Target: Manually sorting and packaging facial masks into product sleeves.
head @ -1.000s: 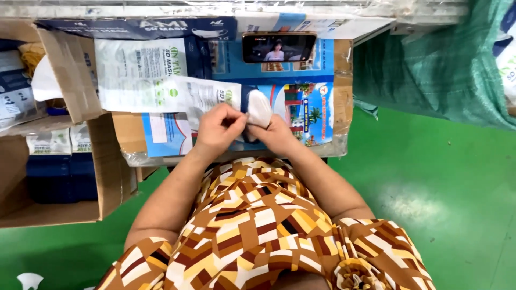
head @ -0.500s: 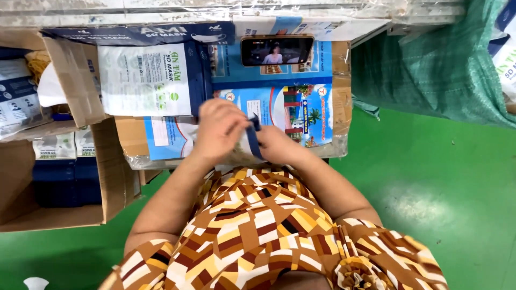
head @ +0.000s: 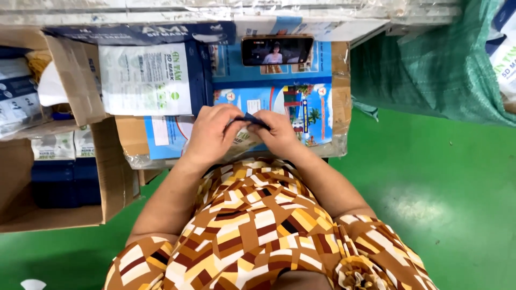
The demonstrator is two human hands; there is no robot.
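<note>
We take the blue printed carton (head: 301,102), lying flat as a worktop, as our landmark. Beyond its right edge hangs a green woven sack (head: 430,70); beyond its left edge stands an open cardboard box (head: 80,161) with blue packs inside. A white mask pouch (head: 145,78) lies on the carton's far left part, and a phone (head: 277,50) rests across its far edge. Over the carton's near middle, our left hand (head: 212,134) and right hand (head: 279,131) meet, fingertips pinching one small dark-blue folded piece (head: 250,119) held between them.
</note>
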